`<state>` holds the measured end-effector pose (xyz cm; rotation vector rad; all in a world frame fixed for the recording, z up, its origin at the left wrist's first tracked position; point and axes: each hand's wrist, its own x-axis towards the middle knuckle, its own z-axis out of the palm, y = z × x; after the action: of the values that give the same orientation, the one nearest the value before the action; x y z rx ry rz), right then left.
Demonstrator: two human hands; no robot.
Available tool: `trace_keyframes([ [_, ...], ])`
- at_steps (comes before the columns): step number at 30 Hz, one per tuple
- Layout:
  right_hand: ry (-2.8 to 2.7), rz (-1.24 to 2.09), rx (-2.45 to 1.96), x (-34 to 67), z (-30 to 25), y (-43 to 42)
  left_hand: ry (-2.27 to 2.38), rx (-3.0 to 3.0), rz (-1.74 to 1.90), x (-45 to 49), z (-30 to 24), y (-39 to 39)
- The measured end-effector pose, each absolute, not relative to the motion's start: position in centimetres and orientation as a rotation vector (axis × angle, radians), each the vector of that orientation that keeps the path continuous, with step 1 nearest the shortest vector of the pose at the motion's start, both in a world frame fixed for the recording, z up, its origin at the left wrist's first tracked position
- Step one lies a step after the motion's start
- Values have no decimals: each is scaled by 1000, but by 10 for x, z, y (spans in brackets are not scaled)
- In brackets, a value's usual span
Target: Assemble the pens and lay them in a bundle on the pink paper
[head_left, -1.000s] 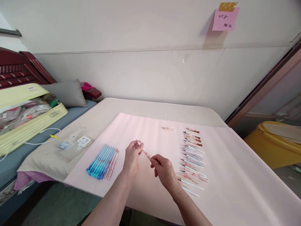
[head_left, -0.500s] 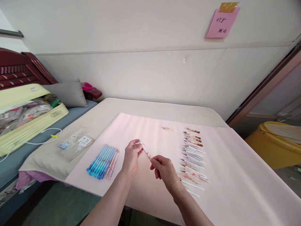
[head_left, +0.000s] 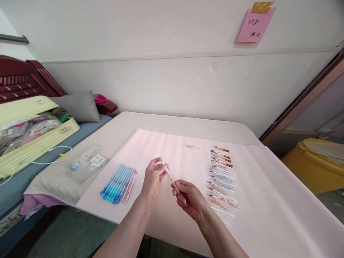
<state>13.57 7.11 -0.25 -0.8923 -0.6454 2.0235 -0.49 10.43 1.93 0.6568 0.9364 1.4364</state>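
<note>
Both hands hold one slim white pen [head_left: 170,176] with a reddish pattern, slanted above the pink sheet [head_left: 172,211]. Fingers and thumb of my left hand [head_left: 153,177] pinch its upper end. My right hand [head_left: 189,197] grips the lower end. Left of my hands lies a row of blue pens [head_left: 117,184], with a few pink pens [head_left: 129,188] alongside. To the right is a column of several patterned pens [head_left: 221,182], tips pointing left; my right forearm covers part of the lowest ones. A single pen [head_left: 194,147] lies apart, farther back.
Clear plastic packaging [head_left: 88,161] with a label lies on the left of the table. Beyond it are a yellow open case [head_left: 64,129] on a bed and a grey pillow [head_left: 83,107]. A yellow bin [head_left: 314,168] stands at the right. A pink note [head_left: 255,27] hangs on the wall.
The pen has turned a little in my fingers, and its lower end now shows past my right fingertips. My right hand has rolled, with its fingers curled under the pen.
</note>
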Motion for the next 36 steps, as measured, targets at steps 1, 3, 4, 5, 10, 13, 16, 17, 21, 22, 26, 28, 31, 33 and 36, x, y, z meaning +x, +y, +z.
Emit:
trace_keyframes([
  [1,-574,2081,-842,136,-5,71,916,646,1439,-4,20,104],
  [3,-466,2161,-756,136,-8,70,883,633,1447,-3,23,102],
  [4,-432,2187,-717,135,-9,69,867,631,1448,-3,24,102],
  [5,-411,2204,-685,134,-10,68,852,633,1448,-2,25,102],
  [10,-466,2166,-715,129,-8,65,902,653,1413,-6,27,103],
  [13,-668,2028,-878,122,-9,64,1186,654,1407,-9,26,102],
  [16,-833,1915,-1050,110,-17,62,1411,620,1413,-9,29,101],
  [17,-866,1891,-1096,106,-20,60,1450,606,1418,-10,30,101],
  [21,-969,1758,-1217,94,-24,58,1473,550,1448,-19,33,104],
  [22,-985,1713,-1239,94,-23,59,1453,539,1461,-23,32,105],
  [26,-1017,1573,-1306,100,-14,64,1386,543,1411,-31,28,104],
  [28,-1019,1539,-1307,104,-11,66,1336,586,1315,-28,27,102],
  [31,-1023,1527,-1301,108,-9,66,1218,669,1218,-18,28,98],
  [33,-1046,1534,-1301,110,-8,65,1158,708,1227,-12,28,98],
  [36,-1135,1501,-1322,115,-9,65,1156,704,1266,-8,27,101],
])
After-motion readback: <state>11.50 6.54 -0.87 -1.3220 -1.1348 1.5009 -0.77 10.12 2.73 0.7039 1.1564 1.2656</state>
